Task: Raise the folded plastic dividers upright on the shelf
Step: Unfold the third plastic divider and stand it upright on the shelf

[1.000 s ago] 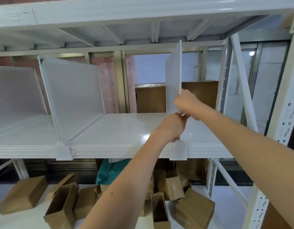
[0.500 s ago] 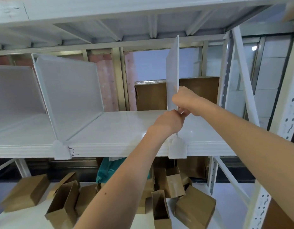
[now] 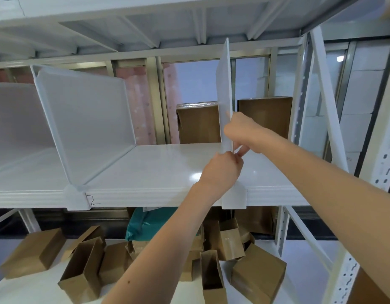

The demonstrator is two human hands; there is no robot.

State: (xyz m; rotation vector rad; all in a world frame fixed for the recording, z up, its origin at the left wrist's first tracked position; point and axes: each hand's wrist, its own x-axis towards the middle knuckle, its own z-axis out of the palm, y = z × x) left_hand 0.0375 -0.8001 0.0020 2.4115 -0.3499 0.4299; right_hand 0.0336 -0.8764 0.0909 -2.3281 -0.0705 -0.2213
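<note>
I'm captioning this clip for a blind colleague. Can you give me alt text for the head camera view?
The left hand and, above it, the right hand grip the front edge of a white plastic divider standing upright on a white shelf. A second divider stands further left; cardboard boxes lie below.

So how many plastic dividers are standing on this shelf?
3: left-edge divider, cut off; centre-left divider; held divider, gripped by left hand and right hand. More may be off-frame.
</note>
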